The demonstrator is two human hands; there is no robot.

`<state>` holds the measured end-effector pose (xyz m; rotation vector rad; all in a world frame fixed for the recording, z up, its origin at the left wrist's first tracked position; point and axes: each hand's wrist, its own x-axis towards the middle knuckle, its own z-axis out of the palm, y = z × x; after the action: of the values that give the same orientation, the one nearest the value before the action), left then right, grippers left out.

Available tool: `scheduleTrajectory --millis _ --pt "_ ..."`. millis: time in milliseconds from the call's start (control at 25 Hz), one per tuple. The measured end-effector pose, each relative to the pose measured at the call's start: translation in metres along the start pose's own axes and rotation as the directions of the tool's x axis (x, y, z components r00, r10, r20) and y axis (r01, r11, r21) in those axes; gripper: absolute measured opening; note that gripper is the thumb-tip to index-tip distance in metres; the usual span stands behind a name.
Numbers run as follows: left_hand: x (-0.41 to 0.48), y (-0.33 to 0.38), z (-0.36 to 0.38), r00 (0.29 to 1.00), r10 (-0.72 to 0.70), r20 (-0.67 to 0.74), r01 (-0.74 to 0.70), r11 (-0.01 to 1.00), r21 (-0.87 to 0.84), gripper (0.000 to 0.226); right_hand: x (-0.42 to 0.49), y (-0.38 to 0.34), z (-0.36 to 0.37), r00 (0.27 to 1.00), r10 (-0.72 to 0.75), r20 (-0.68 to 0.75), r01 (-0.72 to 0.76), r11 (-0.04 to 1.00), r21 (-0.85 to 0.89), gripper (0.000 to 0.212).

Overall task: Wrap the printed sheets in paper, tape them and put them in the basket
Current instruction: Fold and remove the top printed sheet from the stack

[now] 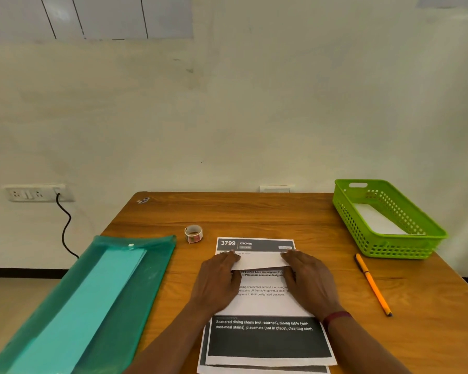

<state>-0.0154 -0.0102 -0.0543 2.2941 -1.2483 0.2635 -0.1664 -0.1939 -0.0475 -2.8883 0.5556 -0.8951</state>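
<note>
Printed sheets (265,338) with dark header and footer bands lie stacked at the table's near middle. A white folded paper strip (258,261) lies across their upper part. My left hand (218,283) rests flat on the strip's left end, and my right hand (307,279) rests flat on its right end, fingers straight. A small tape roll (193,233) stands just beyond the sheets to the left. The green plastic basket (389,245) sits at the far right with a white paper inside.
A teal transparent folder (73,306) holding paper lies along the table's left side, overhanging the edge. An orange pen (373,284) lies to the right of the sheets. A wall socket (35,194) with a black cable is on the left wall.
</note>
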Motion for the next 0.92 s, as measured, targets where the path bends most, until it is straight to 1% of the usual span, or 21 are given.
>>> scheduleTrajectory --millis 80,160,240,320,360,440,520,640,760,920 --pt "-0.001 0.003 0.001 0.998 -0.001 0.061 -0.006 0.994 0.106 0.048 0.001 -0.004 -0.001 0.995 -0.036 0.096 0.044 0.995 -0.087 0.043" --pt "-0.001 0.008 0.002 0.991 -0.016 0.130 -0.011 0.979 0.204 0.053 0.003 -0.004 0.000 0.970 -0.063 0.236 0.101 0.983 -0.153 0.052" --pt "-0.001 0.011 0.000 0.982 -0.025 0.187 -0.020 0.972 0.235 0.056 0.004 -0.005 0.001 0.915 -0.101 0.390 0.151 0.983 -0.101 0.067" --pt "0.001 0.012 -0.002 0.973 0.019 0.228 -0.081 0.960 0.268 0.057 0.006 -0.005 -0.001 0.867 -0.126 0.483 0.160 0.987 -0.030 0.087" --pt "0.001 0.013 -0.002 0.968 0.051 0.246 -0.123 0.950 0.286 0.057 0.007 -0.006 -0.003 0.848 -0.135 0.512 0.169 0.985 -0.020 0.091" --pt "-0.001 0.013 -0.003 0.955 0.093 0.282 -0.173 0.946 0.274 0.059 0.008 -0.009 -0.008 0.821 -0.151 0.550 0.187 0.982 -0.010 0.091" --pt "-0.001 0.013 -0.003 0.940 0.087 0.331 -0.170 0.959 0.229 0.060 0.008 -0.010 -0.011 0.797 -0.141 0.587 0.178 0.984 -0.006 0.093" --pt "0.005 0.015 -0.004 0.925 0.088 0.370 -0.188 0.951 0.244 0.059 0.010 -0.019 -0.009 0.788 -0.111 0.605 0.148 0.989 -0.011 0.093" --pt "0.008 0.021 -0.001 0.917 0.027 0.397 -0.127 0.966 0.227 0.056 0.005 -0.039 -0.002 0.787 -0.101 0.608 0.127 0.992 0.001 0.088" --pt "0.001 0.022 0.003 0.925 -0.016 0.379 -0.075 0.971 0.225 0.055 0.000 -0.043 0.004 0.802 -0.089 0.590 0.104 0.995 0.009 0.088"
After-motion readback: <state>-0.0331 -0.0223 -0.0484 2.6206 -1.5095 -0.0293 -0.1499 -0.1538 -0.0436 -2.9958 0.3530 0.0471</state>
